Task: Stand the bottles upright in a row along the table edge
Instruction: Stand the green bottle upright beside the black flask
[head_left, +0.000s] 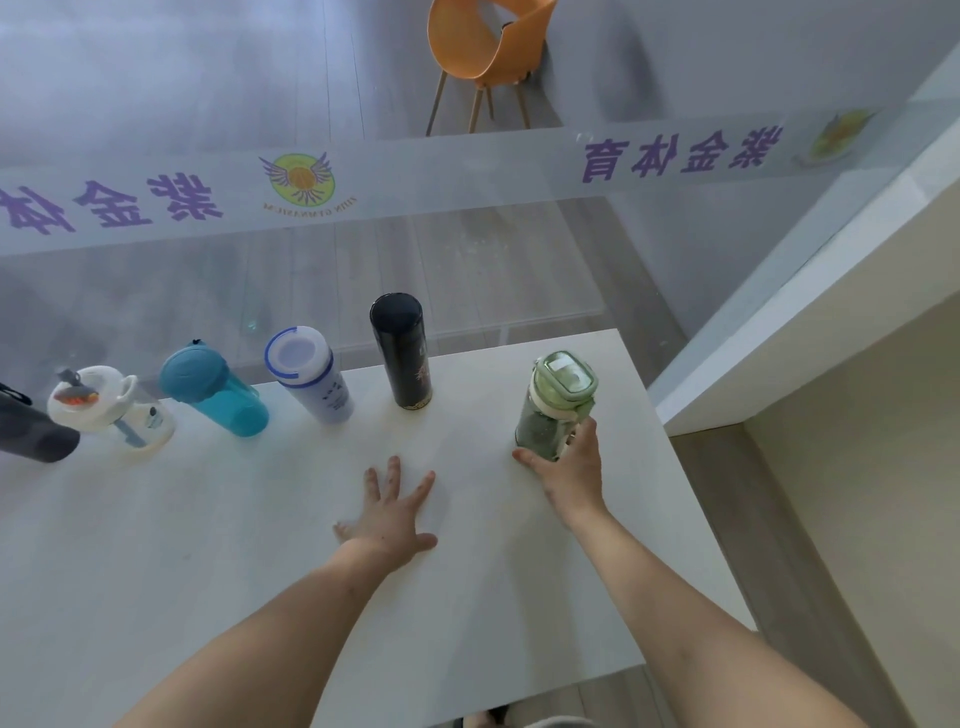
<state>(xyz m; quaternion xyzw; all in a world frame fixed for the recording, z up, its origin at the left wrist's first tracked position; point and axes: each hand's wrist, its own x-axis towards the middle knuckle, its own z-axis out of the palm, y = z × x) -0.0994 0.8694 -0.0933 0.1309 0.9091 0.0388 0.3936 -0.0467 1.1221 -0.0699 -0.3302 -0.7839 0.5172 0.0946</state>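
Note:
Several bottles stand upright along the far edge of the white table (260, 545). From the left: a dark grey bottle (31, 428) cut by the frame edge, a clear bottle with a white lid (111, 408), a teal bottle (213, 389), a white bottle with a blue-ringed lid (309, 374) and a tall black flask (402, 351). Further right stands a green bottle (556, 405). My right hand (569, 467) is wrapped around its lower part, near side. My left hand (392, 512) lies flat on the table with fingers spread, holding nothing.
A glass wall (467, 171) with purple lettering runs right behind the table's far edge. Beyond it stands an orange chair (488, 47). A white ledge (779, 332) lies to the right of the table, across a narrow gap.

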